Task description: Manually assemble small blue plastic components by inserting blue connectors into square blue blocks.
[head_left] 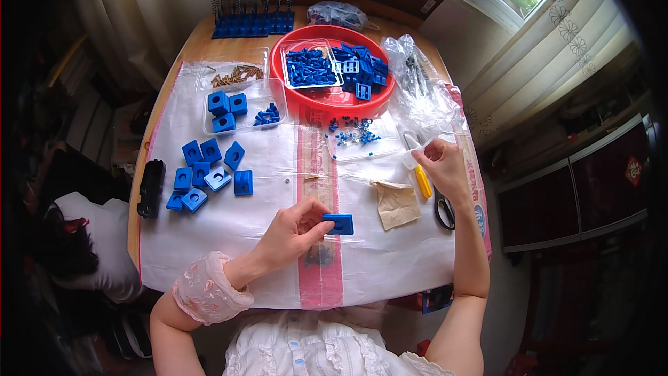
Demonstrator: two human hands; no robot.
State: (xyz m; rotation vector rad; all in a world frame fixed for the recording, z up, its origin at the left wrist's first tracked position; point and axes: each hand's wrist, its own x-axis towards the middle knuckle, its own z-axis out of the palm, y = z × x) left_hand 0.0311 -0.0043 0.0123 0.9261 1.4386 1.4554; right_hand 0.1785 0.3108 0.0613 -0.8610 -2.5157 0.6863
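Note:
My left hand (296, 231) grips a blue plastic block (339, 224) between thumb and fingers above the cloth near the table's front. The block has a dark round recess in its face. My right hand (443, 167) is closed at the edge of a small pale translucent round piece (410, 160), whose exact kind is unclear. Just beside it lies a tool with a yellow handle (423, 182), partly covered. Black-handled scissors (444, 210) rest below my right wrist. A folded tan cloth (396, 205) lies between my two hands.
Several blue blocks (201, 173) lie at left beside a black case (151, 189). Clear trays hold blue blocks (218, 102) and brass-coloured pieces (238, 75). A red basin (280, 76) holds blue parts. Tiny parts (356, 132), plastic bags (417, 87) and a spring-topped rack (252, 26) stand farther back.

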